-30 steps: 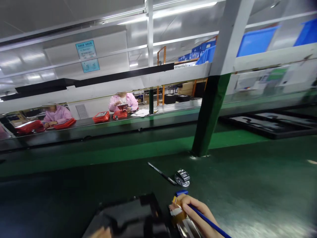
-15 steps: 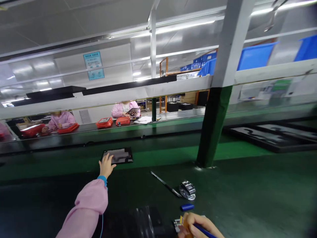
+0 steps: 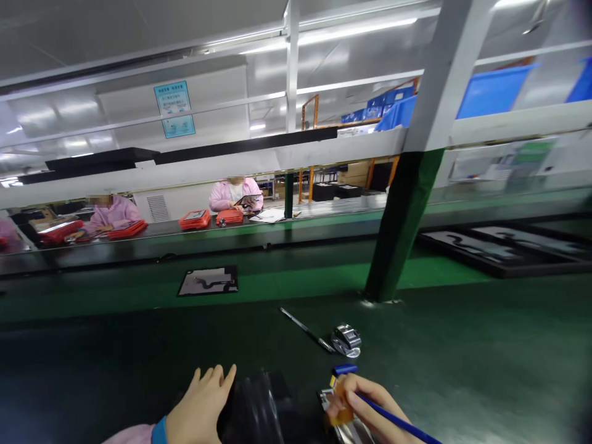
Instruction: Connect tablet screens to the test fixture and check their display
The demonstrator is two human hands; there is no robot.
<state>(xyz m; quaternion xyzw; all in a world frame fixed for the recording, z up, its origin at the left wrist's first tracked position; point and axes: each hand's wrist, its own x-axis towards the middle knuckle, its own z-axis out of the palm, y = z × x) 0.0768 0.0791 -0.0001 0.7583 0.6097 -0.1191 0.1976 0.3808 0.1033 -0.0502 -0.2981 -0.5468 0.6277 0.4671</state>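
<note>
My left hand [image 3: 203,401] is low in the view with its fingers spread, nothing seen in it. Beside it lies a dark, glossy item [image 3: 259,407], perhaps under clear film. My right hand [image 3: 370,404] grips a blue pen [image 3: 393,420] slanting back between thumb and fingers. At those fingertips is an orange-yellow flexible strip [image 3: 340,410]; whether it is pinched too is unclear. Under the hand, a silvery part [image 3: 354,431] is partly hidden. Just above sits a blue pen cap [image 3: 345,369]. A metal tally counter [image 3: 346,340] and a slim grey pen-like tool [image 3: 306,330] lie beyond.
A flat tablet-sized panel [image 3: 208,281] lies on the green strip at the back. A green-and-white post [image 3: 404,228] rises from the bench. Black trays [image 3: 504,246] with panels stand at right. Across the way, people in pink [image 3: 235,194] work beside red-cased stacks [image 3: 194,219].
My left hand has let go of the panel at the back and come down toward me, beside the dark glossy item. The panel now lies uncovered. My right hand still holds the pen.
</note>
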